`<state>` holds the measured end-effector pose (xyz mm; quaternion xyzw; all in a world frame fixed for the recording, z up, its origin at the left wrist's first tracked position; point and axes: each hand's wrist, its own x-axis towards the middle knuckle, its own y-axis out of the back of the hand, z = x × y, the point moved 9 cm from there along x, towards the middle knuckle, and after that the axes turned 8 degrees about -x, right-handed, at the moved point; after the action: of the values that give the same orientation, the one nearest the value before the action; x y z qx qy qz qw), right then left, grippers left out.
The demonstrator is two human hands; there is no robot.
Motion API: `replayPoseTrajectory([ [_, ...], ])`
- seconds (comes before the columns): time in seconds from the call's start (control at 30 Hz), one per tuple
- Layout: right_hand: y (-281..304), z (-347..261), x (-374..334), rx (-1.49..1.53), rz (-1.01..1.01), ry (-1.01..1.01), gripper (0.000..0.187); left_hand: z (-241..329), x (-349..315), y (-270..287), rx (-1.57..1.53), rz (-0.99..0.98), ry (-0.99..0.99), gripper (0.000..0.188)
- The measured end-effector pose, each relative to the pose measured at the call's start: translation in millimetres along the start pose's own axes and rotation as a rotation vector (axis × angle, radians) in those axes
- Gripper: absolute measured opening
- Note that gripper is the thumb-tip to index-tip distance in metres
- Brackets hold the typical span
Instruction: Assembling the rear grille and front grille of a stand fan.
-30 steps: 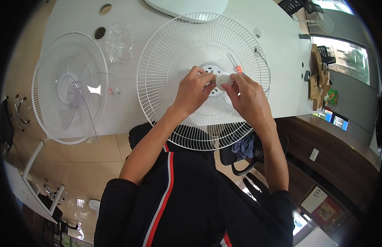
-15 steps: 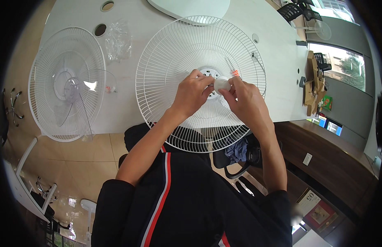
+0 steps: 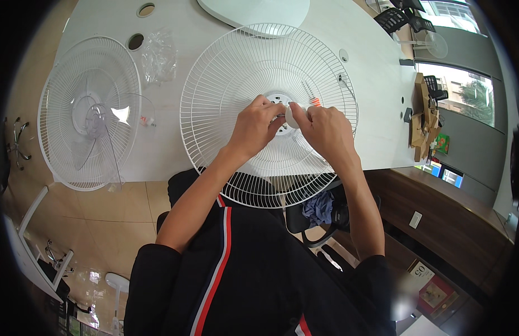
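Observation:
A round white wire fan guard [image 3: 214, 84] lies in front of me, its near edge reaching past the table edge. Over its hub plate [image 3: 279, 98] both my hands meet. My right hand [image 3: 328, 133] is closed on a white round cap [image 3: 292, 117], thumb across its face. Beside the cap, my left hand [image 3: 251, 127] has thumb and fingers pinched together; whatever lies between them is too small to make out. An orange-striped item [image 3: 315, 101] shows by the guard's wires, just beyond my right hand.
Left on the white table [image 3: 164, 123] lies a second fan guard [image 3: 52, 112] bearing a clear fan blade [image 3: 97, 120]. A crumpled clear plastic bag [image 3: 159, 56] sits between the guards. A white base [image 3: 259, 11] stands at the far edge. Cardboard [image 3: 421, 120] stands far right.
My right hand has turned and shifted slightly left, bringing the cap closer to my left fingers and tilting it. My left hand stays pinched near the hub. The view has shifted slightly.

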<state>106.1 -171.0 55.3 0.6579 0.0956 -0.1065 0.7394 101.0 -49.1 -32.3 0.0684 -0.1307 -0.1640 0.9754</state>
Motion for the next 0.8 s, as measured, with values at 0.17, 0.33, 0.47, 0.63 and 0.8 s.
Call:
replayPoseTrajectory([
  [0.17,-9.6,7.1,7.5,0.016,-0.067,-0.042,0.074,0.2,1.9,-0.9,-0.002,-0.028,0.019,0.021],
  [0.33,-8.3,11.4,9.0,0.027,-0.150,-0.118,0.077,-2.5,1.9,-1.2,0.005,-0.032,0.045,0.022],
  [0.47,4.6,10.4,-1.4,-0.101,-0.050,0.117,0.062,-10.6,1.1,-4.6,-0.005,-0.061,0.179,0.018],
  [0.63,47.5,-6.9,-17.2,0.388,0.100,0.262,0.041,-10.7,3.3,-2.9,-0.002,-0.048,0.089,0.019],
  [0.8,23.3,2.8,-15.4,0.399,0.055,0.160,0.029,-4.4,5.7,-2.9,0.009,-0.062,0.077,0.022],
])
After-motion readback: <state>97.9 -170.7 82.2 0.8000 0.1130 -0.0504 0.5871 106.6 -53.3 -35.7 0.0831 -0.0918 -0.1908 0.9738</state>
